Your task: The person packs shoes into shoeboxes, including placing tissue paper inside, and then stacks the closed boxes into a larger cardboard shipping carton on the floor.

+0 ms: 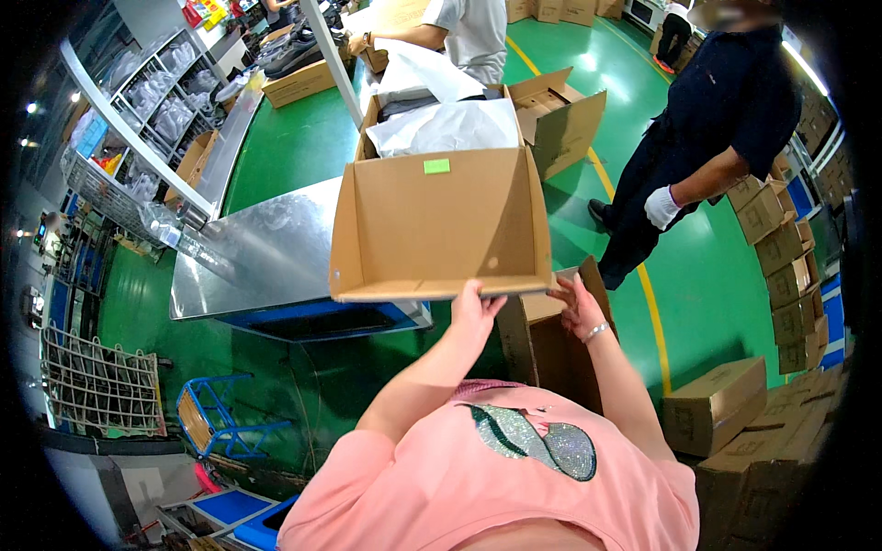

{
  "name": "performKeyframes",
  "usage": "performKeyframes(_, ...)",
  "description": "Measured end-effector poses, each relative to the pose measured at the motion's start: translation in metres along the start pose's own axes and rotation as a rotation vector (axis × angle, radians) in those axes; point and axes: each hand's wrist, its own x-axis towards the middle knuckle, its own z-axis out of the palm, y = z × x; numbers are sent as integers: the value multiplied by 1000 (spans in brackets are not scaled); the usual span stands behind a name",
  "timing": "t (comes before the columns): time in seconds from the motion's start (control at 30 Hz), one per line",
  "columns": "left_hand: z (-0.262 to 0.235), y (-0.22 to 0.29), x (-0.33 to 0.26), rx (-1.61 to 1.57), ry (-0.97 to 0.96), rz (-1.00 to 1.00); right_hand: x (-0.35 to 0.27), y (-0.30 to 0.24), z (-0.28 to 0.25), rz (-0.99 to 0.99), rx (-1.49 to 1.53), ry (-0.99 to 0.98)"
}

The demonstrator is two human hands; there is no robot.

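Note:
A shallow, open cardboard tray (pixel 441 216) stands tilted in front of me, its hollow side facing me and a small green sticker on its far edge. My left hand (pixel 474 312) grips the middle of its near edge, thumb on top and fingers curled below. At the tray's near right corner is my right hand (pixel 579 309), its fingers stretched and apart; whether they touch the corner I cannot tell. Below both hands stands a tall open carton (pixel 551 344), partly hidden by my arms. Directly beyond the tray, white paper (pixel 450 129) covers dark things in another carton.
A shiny metal table (pixel 266 243) lies to the left. A co-worker in dark clothes (pixel 707 119) with a white glove stands at the right. Another person in grey (pixel 473 41) works at the far side. Cartons (pixel 717 404) are stacked at the right, and a blue-framed stool (pixel 216 418) stands lower left.

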Motion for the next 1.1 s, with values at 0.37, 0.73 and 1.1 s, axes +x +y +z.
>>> performKeyframes(0.37,131,22,96,-200,151,87,-88,138,-109,183,183,348)
performKeyframes(0.73,139,39,165,-150,193,124,-141,252,-176,363,364,756)
performKeyframes(1.1,123,36,170,-38,194,116,-126,229,-170,362,329,756)
